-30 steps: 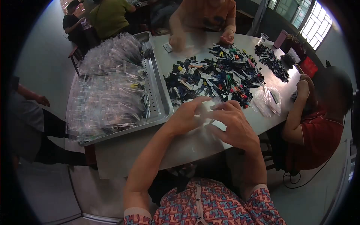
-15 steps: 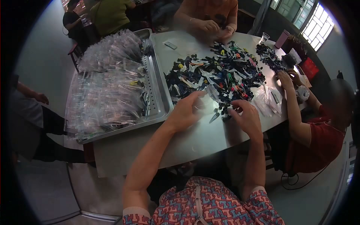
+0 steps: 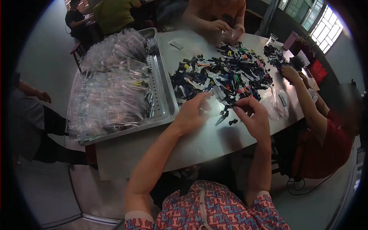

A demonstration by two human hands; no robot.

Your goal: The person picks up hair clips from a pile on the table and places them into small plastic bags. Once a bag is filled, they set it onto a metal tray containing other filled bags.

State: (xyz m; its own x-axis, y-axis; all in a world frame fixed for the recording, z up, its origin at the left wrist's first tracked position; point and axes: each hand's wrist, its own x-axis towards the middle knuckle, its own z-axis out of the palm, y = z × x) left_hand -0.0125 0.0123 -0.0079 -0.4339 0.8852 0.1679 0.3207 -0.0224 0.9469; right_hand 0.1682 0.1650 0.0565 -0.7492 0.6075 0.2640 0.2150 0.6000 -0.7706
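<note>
My left hand rests on the grey table and pinches the edge of a small clear plastic bag at the near side of a big pile of small dark and coloured clips. To its right, my right hand has its fingers curled and pinched on a few dark clips at the pile's near edge. Two or three loose dark clips lie on the table between my hands.
A metal tray at the left is heaped with filled clear bags. Empty clear bags lie to the right. A person in red reaches toward a smaller dark pile. A person in orange works opposite.
My hands came apart from a bag held over the near table. Both moved forward to the pile's edge, and the right hand closed on clips. The person in red reached out to the far pile.
</note>
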